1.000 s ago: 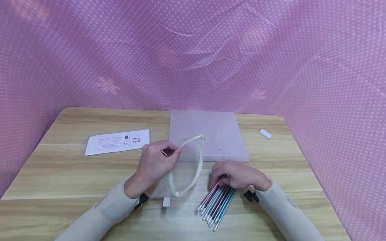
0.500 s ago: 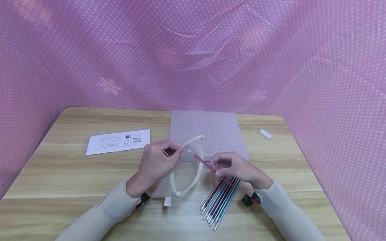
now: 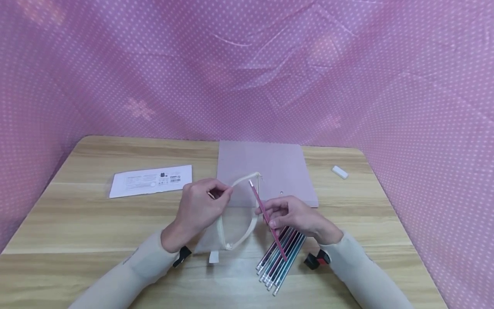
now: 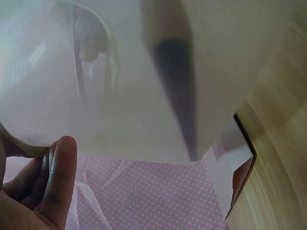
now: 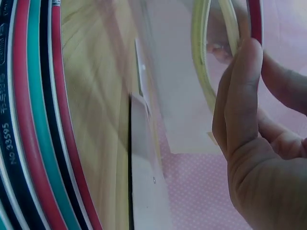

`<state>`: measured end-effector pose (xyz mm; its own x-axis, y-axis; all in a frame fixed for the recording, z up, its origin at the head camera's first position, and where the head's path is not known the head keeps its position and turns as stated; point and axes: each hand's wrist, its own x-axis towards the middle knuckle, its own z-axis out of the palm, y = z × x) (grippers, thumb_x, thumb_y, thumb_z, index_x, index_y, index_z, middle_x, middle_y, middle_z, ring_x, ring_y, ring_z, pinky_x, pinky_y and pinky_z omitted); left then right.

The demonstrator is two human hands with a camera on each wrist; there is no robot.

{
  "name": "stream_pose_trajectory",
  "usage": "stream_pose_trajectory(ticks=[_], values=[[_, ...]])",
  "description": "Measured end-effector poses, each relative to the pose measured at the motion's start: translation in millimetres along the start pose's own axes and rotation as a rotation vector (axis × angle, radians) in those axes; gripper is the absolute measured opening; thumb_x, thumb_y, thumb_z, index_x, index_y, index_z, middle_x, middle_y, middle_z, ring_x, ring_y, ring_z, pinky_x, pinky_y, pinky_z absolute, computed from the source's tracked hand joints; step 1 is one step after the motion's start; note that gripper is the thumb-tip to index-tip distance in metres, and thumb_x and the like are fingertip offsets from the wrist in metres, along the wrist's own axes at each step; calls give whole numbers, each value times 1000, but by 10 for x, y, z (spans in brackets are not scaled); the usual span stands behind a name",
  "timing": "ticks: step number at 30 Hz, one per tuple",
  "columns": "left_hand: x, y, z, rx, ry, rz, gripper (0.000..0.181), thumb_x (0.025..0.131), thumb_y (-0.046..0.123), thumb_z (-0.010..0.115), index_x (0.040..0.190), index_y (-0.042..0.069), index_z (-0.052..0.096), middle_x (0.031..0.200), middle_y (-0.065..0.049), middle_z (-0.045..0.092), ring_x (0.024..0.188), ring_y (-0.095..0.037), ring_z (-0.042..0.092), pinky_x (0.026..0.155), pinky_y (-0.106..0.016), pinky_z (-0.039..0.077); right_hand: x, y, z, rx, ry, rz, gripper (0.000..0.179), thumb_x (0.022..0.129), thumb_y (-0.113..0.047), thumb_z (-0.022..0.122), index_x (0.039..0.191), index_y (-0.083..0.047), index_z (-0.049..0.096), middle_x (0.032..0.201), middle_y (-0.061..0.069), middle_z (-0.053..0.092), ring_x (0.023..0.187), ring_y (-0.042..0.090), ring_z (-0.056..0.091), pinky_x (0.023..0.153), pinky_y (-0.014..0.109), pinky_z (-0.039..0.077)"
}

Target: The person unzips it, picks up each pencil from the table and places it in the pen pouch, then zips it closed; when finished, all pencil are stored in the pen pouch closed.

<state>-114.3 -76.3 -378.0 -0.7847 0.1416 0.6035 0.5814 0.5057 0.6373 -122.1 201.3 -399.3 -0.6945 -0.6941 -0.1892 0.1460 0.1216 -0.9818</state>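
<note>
Head view: the left hand (image 3: 201, 205) pinches the rim of a clear pouch (image 3: 208, 241) between its fingers; to its right, the right hand (image 3: 296, 216) pinches a red pencil (image 3: 259, 200), eraser end far, above the pencil bundle (image 3: 273, 264) on the surface (image 3: 154, 231).

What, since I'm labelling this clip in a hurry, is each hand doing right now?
Left hand: pinching the clear pouch by its rim.
Right hand: holding a red pencil between thumb and fingers.
</note>
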Motion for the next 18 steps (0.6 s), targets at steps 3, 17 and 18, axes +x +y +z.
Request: stream_pose_trajectory(ticks=[3,17,18], values=[[-1,5,-3,-1,1,1,8,80,7,82,76,7,75,69,-3,73,58,-5,63,53,-12,53,17,-13,23,18,-10,13,50,89,5,65,135,19,49,102,0,74,72,7,68,64,24,61],[-36,35,48,0,-8,82,7,79,5,82,77,6,75,69,-3,72,58,-6,63,53,-11,52,179,-131,337,325,204,5,56,94,8,57,145,17,37,96,-4,76,80,7,71,71,20,62],[-39,35,53,1,-9,93,8,79,5,82,77,6,75,69,-3,72,58,-6,63,53,-11,52,190,-148,373,328,213,2,56,94,8,57,145,17,37,97,-4,75,81,7,72,71,21,62]])
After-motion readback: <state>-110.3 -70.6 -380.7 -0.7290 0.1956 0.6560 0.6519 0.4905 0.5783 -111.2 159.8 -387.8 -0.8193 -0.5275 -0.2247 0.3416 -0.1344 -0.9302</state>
